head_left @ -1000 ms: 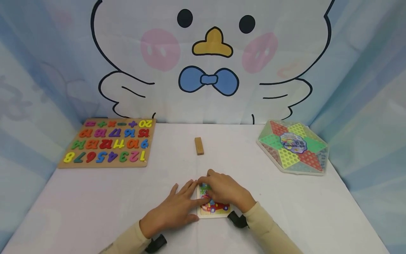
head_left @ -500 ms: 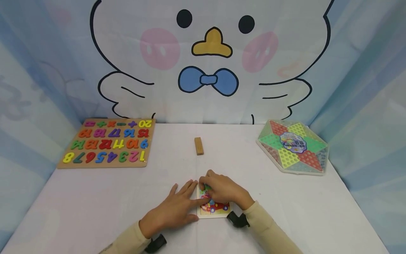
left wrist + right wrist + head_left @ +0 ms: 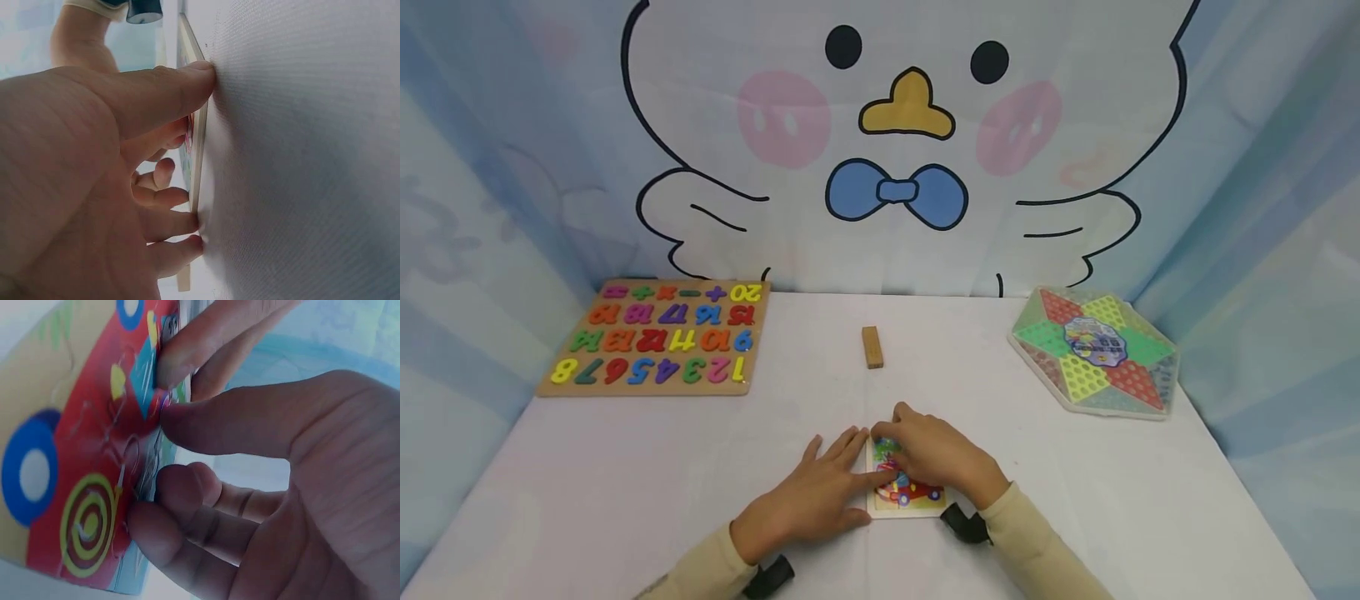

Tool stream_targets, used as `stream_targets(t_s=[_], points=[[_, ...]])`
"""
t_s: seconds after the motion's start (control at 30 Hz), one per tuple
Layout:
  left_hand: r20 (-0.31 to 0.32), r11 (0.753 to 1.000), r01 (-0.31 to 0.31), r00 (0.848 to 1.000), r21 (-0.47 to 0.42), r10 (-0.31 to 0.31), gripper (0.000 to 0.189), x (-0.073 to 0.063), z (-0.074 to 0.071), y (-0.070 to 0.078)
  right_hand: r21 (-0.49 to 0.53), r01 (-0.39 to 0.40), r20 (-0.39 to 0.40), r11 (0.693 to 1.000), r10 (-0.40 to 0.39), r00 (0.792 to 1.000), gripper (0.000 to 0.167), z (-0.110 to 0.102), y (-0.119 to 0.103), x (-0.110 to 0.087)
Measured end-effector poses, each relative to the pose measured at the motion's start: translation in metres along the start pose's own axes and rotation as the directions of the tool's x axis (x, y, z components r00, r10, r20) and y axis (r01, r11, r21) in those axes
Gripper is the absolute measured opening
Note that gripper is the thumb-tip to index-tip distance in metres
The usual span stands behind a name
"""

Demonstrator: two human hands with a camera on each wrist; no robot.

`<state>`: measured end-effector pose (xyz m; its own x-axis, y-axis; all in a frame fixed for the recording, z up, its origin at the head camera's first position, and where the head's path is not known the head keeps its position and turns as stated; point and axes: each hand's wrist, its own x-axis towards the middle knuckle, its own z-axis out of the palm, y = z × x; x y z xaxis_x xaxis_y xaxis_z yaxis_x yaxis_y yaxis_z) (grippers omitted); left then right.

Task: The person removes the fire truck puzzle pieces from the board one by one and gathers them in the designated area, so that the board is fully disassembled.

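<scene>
A small picture puzzle board with a red car lies flat at the table's front middle. My left hand steadies it, thumb and outer fingertips along its left edge, index finger reaching over the picture. In the left wrist view the thumb meets the board's pale edge. Over the board's upper part, my right hand has bent fingers and thumb tip at the picture. Up close, the right thumb and fingertips touch the glossy car picture; I cannot tell whether they pinch a piece.
Beyond the hands lies a small wooden block. A wooden number board with coloured digits is at the back left. The back right holds a hexagonal game box. A printed curtain hangs behind the white table.
The right index finger has drawn in slightly near the board's top-left corner. Both hands otherwise keep their places, and the head view has shifted a little.
</scene>
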<state>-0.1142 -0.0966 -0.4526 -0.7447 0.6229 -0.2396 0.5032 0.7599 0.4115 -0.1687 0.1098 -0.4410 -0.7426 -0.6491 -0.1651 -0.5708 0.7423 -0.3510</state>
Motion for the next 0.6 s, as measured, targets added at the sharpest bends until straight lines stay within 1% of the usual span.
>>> stream_targets(t_s=[0.2,0.27,0.37,0.6], points=[[-0.011,1.000,-0.016,1.000,0.014,0.016,0.055,-0.0007,-0.0001,-0.0017,-0.100,-0.032,-0.018,0.994,0.030,0.999,0.035,0.0000,-0.0073,0.0003],[-0.016,1.000,-0.018,1.000,0.015,0.018,0.056,-0.0006,-0.0004,-0.0017,-0.114,-0.031,-0.022,0.993,0.029,0.999,0.034,0.0000,-0.0084,0.0001],[-0.019,1.000,-0.017,1.000,0.014,0.018,0.056,-0.0008,-0.0008,-0.0017,-0.102,-0.026,-0.020,0.994,0.024,1.000,0.034,-0.0004,-0.0089,0.0001],[-0.006,1.000,-0.003,1.000,-0.019,0.003,0.056,-0.0006,-0.0009,-0.0020,-0.035,-0.009,-0.008,0.999,0.009,1.000,0.036,-0.0031,-0.0024,0.0013]])
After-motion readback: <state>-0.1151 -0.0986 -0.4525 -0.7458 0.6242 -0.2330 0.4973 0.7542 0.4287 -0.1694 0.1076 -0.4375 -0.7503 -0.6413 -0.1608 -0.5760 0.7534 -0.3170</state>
